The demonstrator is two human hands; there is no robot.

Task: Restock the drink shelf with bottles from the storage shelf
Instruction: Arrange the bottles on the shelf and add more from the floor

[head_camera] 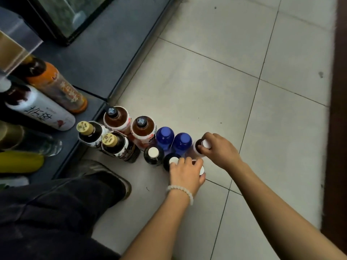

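Several bottles stand in a cluster on the tiled floor beside a low dark shelf. Among them are two gold-capped dark bottles, two black-capped tea bottles and two blue bottles. A white-capped dark bottle stands free at the front. My left hand, with a bead bracelet on the wrist, grips the tops of two white-capped bottles. My right hand grips the neck of another white-capped dark bottle at the right end of the row.
On the shelf at the left lie an orange bottle, a white bottle, a clear bottle and a yellow one. My dark trouser leg and shoe sit at the lower left. A brown edge runs down the right.
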